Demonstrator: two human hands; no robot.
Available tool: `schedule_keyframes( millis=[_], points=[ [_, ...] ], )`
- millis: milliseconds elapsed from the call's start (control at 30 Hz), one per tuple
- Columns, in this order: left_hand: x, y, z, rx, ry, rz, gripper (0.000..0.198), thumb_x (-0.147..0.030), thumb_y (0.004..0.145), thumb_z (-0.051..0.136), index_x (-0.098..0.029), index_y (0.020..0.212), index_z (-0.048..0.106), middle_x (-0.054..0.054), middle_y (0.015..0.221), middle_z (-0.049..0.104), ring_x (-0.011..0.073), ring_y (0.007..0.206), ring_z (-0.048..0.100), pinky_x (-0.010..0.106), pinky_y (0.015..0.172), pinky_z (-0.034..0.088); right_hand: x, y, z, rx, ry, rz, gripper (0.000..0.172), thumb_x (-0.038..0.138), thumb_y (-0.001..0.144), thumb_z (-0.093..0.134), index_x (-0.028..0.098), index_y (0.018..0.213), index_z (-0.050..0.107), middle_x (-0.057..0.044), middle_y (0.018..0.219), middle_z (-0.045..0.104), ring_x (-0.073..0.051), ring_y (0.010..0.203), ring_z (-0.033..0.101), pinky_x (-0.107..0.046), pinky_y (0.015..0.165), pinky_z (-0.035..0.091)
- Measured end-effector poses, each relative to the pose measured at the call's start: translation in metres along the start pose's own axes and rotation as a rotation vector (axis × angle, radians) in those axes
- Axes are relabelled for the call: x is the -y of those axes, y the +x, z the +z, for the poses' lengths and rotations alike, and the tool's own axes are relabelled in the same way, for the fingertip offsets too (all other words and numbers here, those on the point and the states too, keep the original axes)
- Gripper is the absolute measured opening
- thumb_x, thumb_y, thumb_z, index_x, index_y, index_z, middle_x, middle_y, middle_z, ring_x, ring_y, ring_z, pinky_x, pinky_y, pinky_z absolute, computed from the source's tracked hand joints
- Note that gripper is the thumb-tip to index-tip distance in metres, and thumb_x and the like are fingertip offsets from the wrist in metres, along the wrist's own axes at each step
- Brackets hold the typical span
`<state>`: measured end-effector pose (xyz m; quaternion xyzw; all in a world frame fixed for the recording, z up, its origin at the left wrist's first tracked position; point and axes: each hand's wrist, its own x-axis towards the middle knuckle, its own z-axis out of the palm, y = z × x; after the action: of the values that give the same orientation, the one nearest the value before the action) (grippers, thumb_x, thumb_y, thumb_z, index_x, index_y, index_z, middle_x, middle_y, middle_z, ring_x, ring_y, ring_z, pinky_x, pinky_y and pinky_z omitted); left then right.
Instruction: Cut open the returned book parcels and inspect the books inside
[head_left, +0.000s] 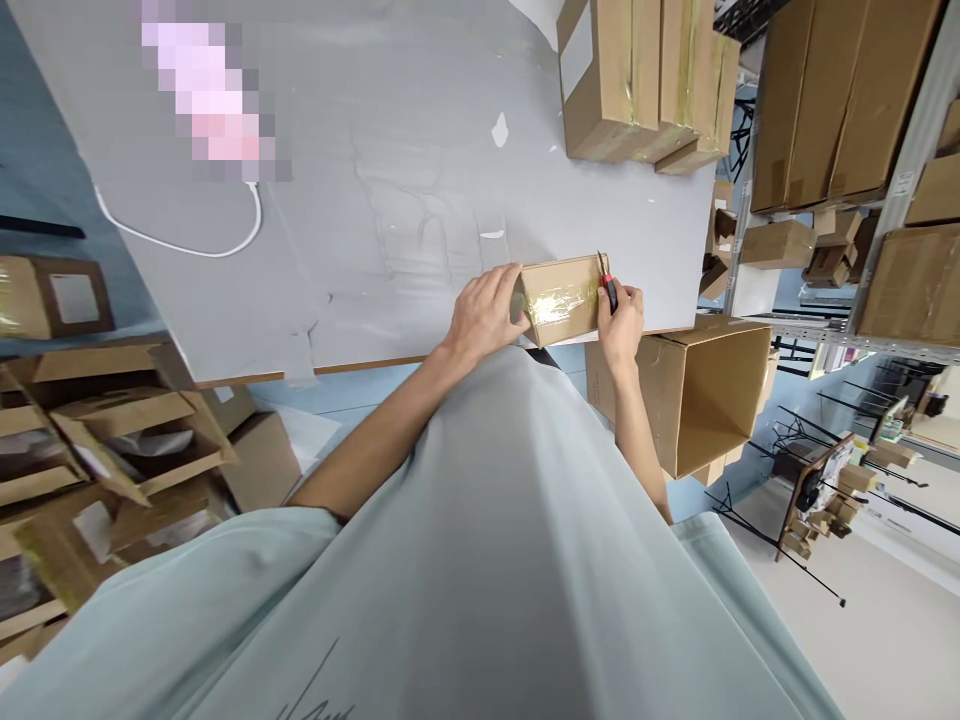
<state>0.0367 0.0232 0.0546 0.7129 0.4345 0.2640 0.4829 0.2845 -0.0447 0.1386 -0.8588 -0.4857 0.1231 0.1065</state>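
With the small taped box [562, 300] at the bench [420, 200] edge clamped by the left hand [484, 318] at 9 o'clock, the right hand [622, 325], its grip pinching a red cutter [608, 290] at 3 o'clock, could skid the blade across the glossy tape toward those fingers.

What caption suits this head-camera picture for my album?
At the grey table's edge, the left hand steadies a small taped box while the right hand holds a red-handled cutter against it.

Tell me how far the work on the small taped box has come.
Done: clear tape already lies across the small box. In hand: the left hand grips one end, and the right hand holds a red cutter at the other end. Left: cutting there seems unfinished, though I cannot tell.
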Motion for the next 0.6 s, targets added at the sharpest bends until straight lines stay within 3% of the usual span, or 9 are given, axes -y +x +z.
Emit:
schedule_keyframes(
  millis=[167, 300, 433, 600],
  points=[
    [0.002, 0.0, -0.018, 0.057, -0.083, 0.038, 0.079, -0.027, 0.085, 0.078, -0.025, 0.163, 0.062, 0.01, 0.165, 0.066, 0.0394, 0.153, 0.061, 0.059, 0.135, 0.048, 0.024, -0.035, -0.021, 0.036, 0.041, -0.001, 0.061, 0.061, 0.121, 0.035, 0.022, 0.151, 0.072, -0.019, 0.133, 0.074, -0.034, 0.124, 0.074, -0.047, 0.11, 0.059],
    [-0.001, 0.013, -0.031, 0.014, -0.176, -0.016, 0.044, -0.037, 0.1, 0.068, -0.023, 0.14, 0.078, 0.009, 0.142, 0.079, 0.031, 0.13, 0.075, 0.049, 0.117, 0.063, 0.052, -0.067, -0.031, 0.2, 0.166, 0.003, 0.054, 0.058, 0.119, 0.044, 0.024, 0.152, 0.07, -0.015, 0.132, 0.083, -0.035, 0.12, 0.079, -0.044, 0.105, 0.061],
    [-0.008, 0.026, -0.029, -0.058, -0.214, -0.11, 0.029, -0.041, 0.099, 0.075, -0.021, 0.118, 0.085, 0.007, 0.12, 0.083, 0.0244, 0.105, 0.081, 0.042, 0.104, 0.069, 0.072, -0.084, -0.03, 0.323, 0.176, -0.052, 0.05, 0.048, 0.117, 0.05, 0.028, 0.159, 0.067, -0.012, 0.14, 0.083, -0.035, 0.124, 0.081, -0.044, 0.106, 0.062],
    [-0.004, 0.032, -0.027, -0.033, -0.272, -0.14, 0.026, -0.036, 0.096, 0.08, -0.021, 0.115, 0.088, 0.006, 0.116, 0.082, 0.0231, 0.101, 0.083, 0.04, 0.102, 0.071, 0.081, -0.089, -0.021, 0.347, 0.073, -0.065, 0.053, 0.045, 0.118, 0.045, 0.029, 0.165, 0.064, -0.011, 0.138, 0.084, -0.035, 0.118, 0.081, -0.044, 0.103, 0.064]
  ],
)
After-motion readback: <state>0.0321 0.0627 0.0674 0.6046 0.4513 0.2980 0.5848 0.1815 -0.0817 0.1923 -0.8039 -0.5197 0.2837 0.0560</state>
